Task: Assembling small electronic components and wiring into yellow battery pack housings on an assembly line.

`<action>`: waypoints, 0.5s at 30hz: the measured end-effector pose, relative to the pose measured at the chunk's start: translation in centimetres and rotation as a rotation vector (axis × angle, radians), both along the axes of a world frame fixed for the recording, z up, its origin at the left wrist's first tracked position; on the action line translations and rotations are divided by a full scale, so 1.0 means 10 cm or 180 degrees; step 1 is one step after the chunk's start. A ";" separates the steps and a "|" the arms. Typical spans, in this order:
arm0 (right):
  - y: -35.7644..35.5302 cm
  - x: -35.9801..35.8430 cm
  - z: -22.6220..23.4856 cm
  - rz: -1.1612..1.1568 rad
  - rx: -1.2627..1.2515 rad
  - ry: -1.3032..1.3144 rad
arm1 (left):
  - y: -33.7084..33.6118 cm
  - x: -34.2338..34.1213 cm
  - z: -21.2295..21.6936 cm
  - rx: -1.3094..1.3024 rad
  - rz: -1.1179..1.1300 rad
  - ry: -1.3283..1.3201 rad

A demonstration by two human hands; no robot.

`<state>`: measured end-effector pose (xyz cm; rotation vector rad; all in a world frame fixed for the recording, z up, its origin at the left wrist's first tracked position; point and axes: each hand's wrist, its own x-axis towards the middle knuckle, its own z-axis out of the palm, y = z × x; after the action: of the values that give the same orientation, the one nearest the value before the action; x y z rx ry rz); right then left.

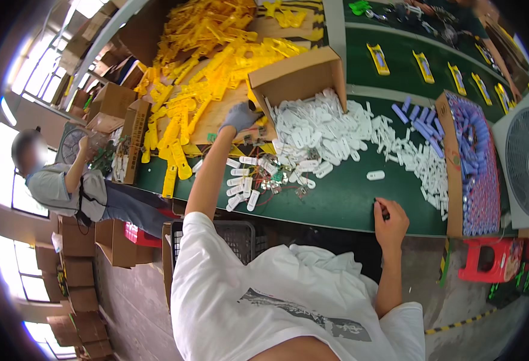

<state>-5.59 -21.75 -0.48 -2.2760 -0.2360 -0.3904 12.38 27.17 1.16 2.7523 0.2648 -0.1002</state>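
Observation:
My left hand, in a grey glove, reaches out to the near edge of a pile of yellow plastic parts, beside the open cardboard box. Its fingertips are too small and partly hidden to show a grip. My bare right hand is at the front edge of the green table, its fingers curled round something small and dark that I cannot make out. One white oval plastic piece lies alone just beyond it. White pieces with wires and small circuit boards lie between my hands.
White plastic pieces spill from the box. Purple cylinders lie near a carton of cylindrical cells, with a fan beyond. Yellow units sit on a green belt at the back. Another person stands at left.

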 end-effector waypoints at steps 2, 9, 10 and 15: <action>-0.03 -0.03 0.07 0.0079 0.0307 0.0143 | -0.25 0.08 0.21 0.0630 -0.0024 0.0000; 0.04 0.09 0.13 0.0185 0.0775 0.0628 | 0.28 -0.29 0.98 -0.1424 0.0252 -0.1157; 0.03 0.16 0.15 0.0178 0.0789 0.0676 | 0.42 -0.48 1.16 -0.1975 0.0291 -0.1383; 0.31 0.31 0.33 0.0618 0.0932 0.0451 | 0.75 -1.46 1.56 -0.1892 -0.0706 -0.2271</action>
<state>-2.51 -18.64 2.78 -1.9623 -0.3031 -0.1501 -2.24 34.66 16.76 2.0478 -0.2322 0.6292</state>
